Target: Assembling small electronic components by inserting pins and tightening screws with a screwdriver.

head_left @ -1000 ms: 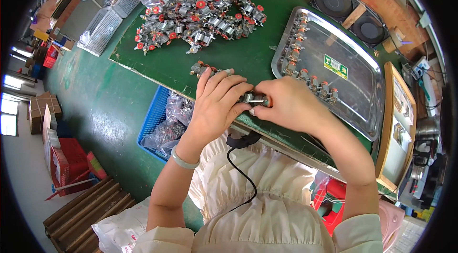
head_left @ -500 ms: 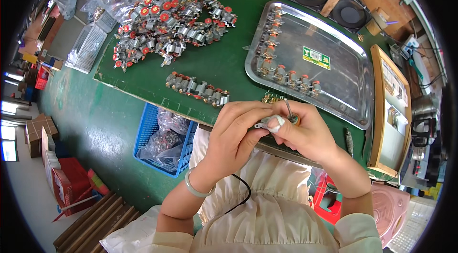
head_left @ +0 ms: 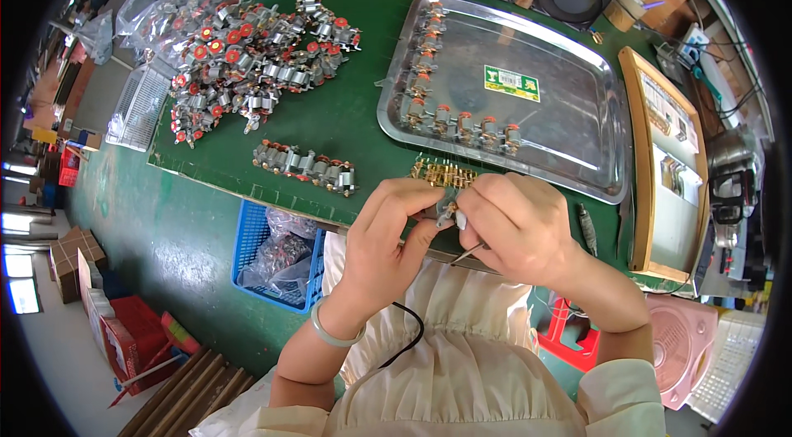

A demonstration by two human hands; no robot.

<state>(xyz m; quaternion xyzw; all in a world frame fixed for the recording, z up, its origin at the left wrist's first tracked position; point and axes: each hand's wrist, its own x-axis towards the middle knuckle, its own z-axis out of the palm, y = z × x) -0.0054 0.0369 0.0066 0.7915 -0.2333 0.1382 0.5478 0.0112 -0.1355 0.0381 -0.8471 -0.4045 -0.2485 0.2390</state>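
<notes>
Metal component [head_left: 446, 211] is on the near side of the steel tray [head_left: 569, 111], pinched by the left hand [head_left: 386, 232] while the right hand [head_left: 525, 229], grasping a thin-shafted tool [head_left: 469, 254], fingers its edge, work likely best served by a steady pinch and the shaft kept clear.

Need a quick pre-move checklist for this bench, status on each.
1. Small metal part in left hand: ok, pinched.
2. Thin metal tool in right hand: ok, shaft juts out below.
3. Part fully visible: not ok, fingers cover some.
4. Brass pieces untouched by hands: cannot tell, they overlap in view.
5. Tray flat on table: ok.
</notes>
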